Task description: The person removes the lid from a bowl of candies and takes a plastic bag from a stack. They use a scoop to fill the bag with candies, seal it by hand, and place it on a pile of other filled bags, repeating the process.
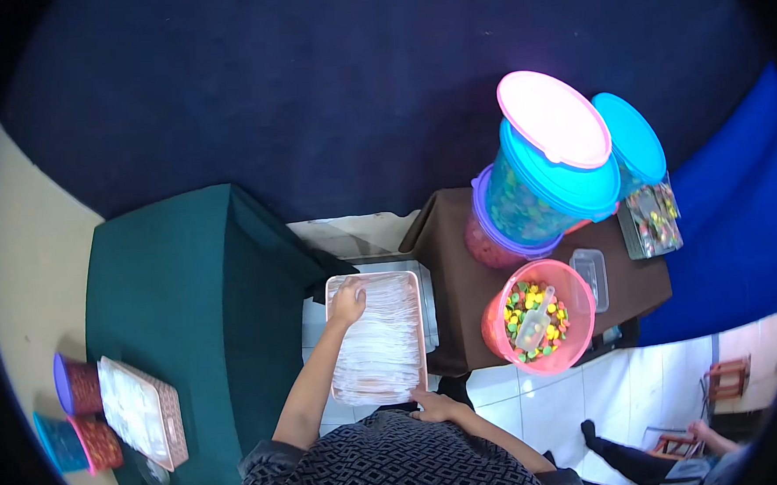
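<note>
A pink-rimmed basket (421, 329) packed with rows of thin white-clear plastic packets (374, 344) sits in front of my body, between two tables. My left hand (348, 303) rests on the packets at the far left corner of the basket, fingers bent, with a gap between thumb and fingers; no packet shows lifted in it. At the near right corner, my right hand (434, 407) grips the basket's edge, its fingertips partly hidden. What supports the basket from below is out of sight.
On the brown-covered table (456, 283) stand a pink tub (579, 355) of colourful sweets with a scoop (534, 330), stacked lidded tubs (526, 191) and a clear container (590, 280). Left is a green-covered table (162, 281) with another basket (174, 421). Another person (699, 468) sits lower right.
</note>
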Demonstrator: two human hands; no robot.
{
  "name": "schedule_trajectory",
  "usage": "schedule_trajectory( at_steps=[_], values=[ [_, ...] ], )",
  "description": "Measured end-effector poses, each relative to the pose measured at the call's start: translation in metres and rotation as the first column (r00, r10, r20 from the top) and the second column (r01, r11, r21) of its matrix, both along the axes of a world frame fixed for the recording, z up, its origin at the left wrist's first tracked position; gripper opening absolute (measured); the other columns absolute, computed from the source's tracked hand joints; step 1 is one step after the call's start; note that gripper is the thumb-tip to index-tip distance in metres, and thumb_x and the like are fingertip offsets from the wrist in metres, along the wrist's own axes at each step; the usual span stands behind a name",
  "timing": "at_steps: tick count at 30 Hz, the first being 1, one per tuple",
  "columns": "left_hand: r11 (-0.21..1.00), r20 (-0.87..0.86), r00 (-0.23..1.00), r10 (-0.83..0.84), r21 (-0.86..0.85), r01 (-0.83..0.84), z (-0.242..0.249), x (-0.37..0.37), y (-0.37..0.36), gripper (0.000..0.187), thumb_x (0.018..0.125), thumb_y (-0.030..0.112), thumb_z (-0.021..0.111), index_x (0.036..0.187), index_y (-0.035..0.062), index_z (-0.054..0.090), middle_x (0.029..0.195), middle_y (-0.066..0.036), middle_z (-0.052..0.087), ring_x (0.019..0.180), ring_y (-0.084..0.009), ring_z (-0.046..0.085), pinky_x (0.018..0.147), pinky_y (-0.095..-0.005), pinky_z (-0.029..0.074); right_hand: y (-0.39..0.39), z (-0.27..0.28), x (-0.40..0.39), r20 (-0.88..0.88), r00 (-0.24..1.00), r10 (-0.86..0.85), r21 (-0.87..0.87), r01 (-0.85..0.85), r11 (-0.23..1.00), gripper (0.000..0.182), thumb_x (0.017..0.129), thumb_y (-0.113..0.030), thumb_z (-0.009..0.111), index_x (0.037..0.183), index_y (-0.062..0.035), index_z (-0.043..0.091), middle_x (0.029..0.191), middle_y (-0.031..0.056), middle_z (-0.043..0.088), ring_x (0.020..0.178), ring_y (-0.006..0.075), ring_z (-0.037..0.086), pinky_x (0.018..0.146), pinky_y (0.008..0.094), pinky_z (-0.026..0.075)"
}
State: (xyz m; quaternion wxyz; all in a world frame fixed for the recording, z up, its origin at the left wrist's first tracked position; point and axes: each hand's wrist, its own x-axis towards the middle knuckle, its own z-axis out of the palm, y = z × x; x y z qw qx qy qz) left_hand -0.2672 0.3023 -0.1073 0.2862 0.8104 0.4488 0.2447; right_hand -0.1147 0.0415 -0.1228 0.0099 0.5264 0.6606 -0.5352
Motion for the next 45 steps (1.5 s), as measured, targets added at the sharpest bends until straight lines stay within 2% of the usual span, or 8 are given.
schedule_trajectory(
  at_steps=[7, 10, 14, 18, 25, 33, 39, 45],
  values=[
    [0.996, -0.415, 0.91, -0.026, -0.086, -0.011, -0.031, 0.017, 0.03, 0.032, 0.078, 0.012, 0.041, 0.108, 0.0153, 0.054, 0.113, -0.009, 0.051, 0.104, -0.0252, 0.048, 0.098, -0.0513, 0.02, -0.015, 0.017, 0.005, -0.07, 0.965, -0.251, -0.127, 0.241, 0.962, 0.056, 0.077, -0.037, 0.049, 0.121, -0.0051, 0.037, 0.128, 0.0157, 0.034, 0.115, 0.0297, 0.038, 0.093, 0.0378, 0.033],
    [0.983, -0.609, 0.785, -0.107, -0.184, -0.009, -0.015, 0.021, 0.033, 0.029, 0.078, 0.013, 0.044, 0.101, 0.0169, 0.06, 0.105, -0.008, 0.057, 0.098, -0.0226, 0.052, 0.098, -0.0443, 0.025, -0.024, 0.011, 0.004, -0.118, 0.936, -0.33, -0.123, 0.316, 0.941, 0.054, 0.078, -0.037, 0.05, 0.119, -0.0036, 0.039, 0.126, 0.0175, 0.036, 0.114, 0.0304, 0.038, 0.094, 0.036, 0.031],
    [0.999, -0.488, 0.873, -0.001, 0.033, 0.02, -0.017, 0.012, 0.028, 0.016, 0.071, 0.015, 0.053, 0.082, 0.0148, 0.065, 0.08, -0.007, 0.063, 0.075, -0.024, 0.059, 0.077, -0.0373, 0.043, -0.02, 0.015, 0.006, -0.104, 0.941, -0.323, -0.121, 0.31, 0.943, 0.055, 0.078, -0.038, 0.048, 0.122, -0.005, 0.037, 0.125, 0.0171, 0.039, 0.111, 0.031, 0.042, 0.092, 0.0361, 0.034],
    [0.994, -0.45, 0.893, -0.016, -0.107, -0.037, -0.003, 0.012, 0.026, 0.012, 0.071, 0.012, 0.054, 0.077, 0.0137, 0.064, 0.08, -0.009, 0.062, 0.082, -0.0254, 0.057, 0.083, -0.0404, 0.038, -0.011, 0.019, 0.011, -0.061, 0.96, -0.274, -0.143, 0.263, 0.954, 0.055, 0.078, -0.037, 0.048, 0.121, -0.0045, 0.037, 0.121, 0.0179, 0.043, 0.109, 0.0316, 0.044, 0.091, 0.0358, 0.035],
    [0.958, -0.175, 0.982, 0.069, 0.286, -0.016, 0.034, 0.007, 0.025, 0.012, 0.071, 0.004, 0.052, 0.081, 0.005, 0.059, 0.08, -0.012, 0.057, 0.073, -0.0286, 0.056, 0.067, -0.0371, 0.044, -0.003, 0.045, 0.03, -0.177, 0.922, -0.345, -0.093, 0.333, 0.938, 0.049, 0.078, -0.034, 0.05, 0.116, -0.0026, 0.042, 0.112, 0.0179, 0.05, 0.104, 0.0299, 0.048, 0.089, 0.0343, 0.037],
    [0.883, 0.562, 0.72, 0.407, -0.444, -0.153, 0.121, 0.017, -0.044, 0.009, 0.081, 0.005, 0.051, 0.086, -0.0019, 0.053, 0.081, -0.006, 0.053, 0.07, -0.0124, 0.053, 0.063, -0.0257, 0.046, 0.005, 0.107, 0.074, -0.419, 0.698, -0.58, -0.063, 0.615, 0.786, 0.034, 0.083, -0.014, 0.05, 0.114, -0.0009, 0.044, 0.107, 0.0134, 0.053, 0.1, 0.0198, 0.051, 0.086, 0.0308, 0.039],
    [0.768, 0.676, 0.496, 0.545, -0.64, 0.029, 0.168, 0.08, -0.136, 0.012, 0.082, 0.007, 0.052, 0.091, 0.0015, 0.047, 0.086, -0.009, 0.05, 0.072, -0.0171, 0.056, 0.07, -0.0364, 0.051, 0.022, 0.158, 0.114, -0.7, 0.443, -0.559, -0.29, 0.539, 0.791, 0.041, 0.087, -0.015, 0.046, 0.122, -0.0011, 0.032, 0.116, 0.0119, 0.045, 0.102, 0.0165, 0.049, 0.088, 0.0285, 0.037],
    [0.72, 0.693, 0.345, 0.633, -0.691, 0.065, 0.165, 0.167, -0.188, 0.01, 0.082, 0.003, 0.051, 0.089, 0.0027, 0.043, 0.083, -0.009, 0.05, 0.076, -0.0193, 0.058, 0.066, -0.033, 0.053, 0.032, 0.169, 0.183, -0.755, 0.184, -0.63, -0.386, 0.652, 0.653, 0.02, 0.087, -0.013, 0.044, 0.103, 0.0003, 0.047, 0.095, 0.0063, 0.053, 0.084, 0.0116, 0.054, 0.077, 0.0248, 0.043]
  ],
)
